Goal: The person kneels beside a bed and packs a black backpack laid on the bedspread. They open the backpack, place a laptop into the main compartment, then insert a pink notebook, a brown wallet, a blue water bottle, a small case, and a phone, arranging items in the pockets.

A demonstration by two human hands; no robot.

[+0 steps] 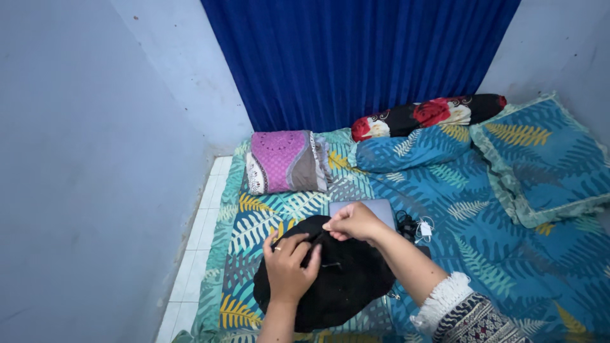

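A black fabric bag [343, 286] lies on the leaf-patterned bed sheet [483, 248] in front of me. My left hand [289, 267] rests on top of it, fingers curled around a black strap or edge. My right hand [352, 222] pinches the bag's top edge at its far side, near what looks like a zipper pull. A ring shows on my left hand. My right sleeve has a white lace cuff.
A grey laptop [375, 207] lies just beyond the bag, with a black cable and white charger [420, 227] beside it. A purple folded blanket [286, 162], a floral bolster [432, 114] and blue pillows [540, 159] sit farther back. White floor tiles [197, 248] run along the left wall.
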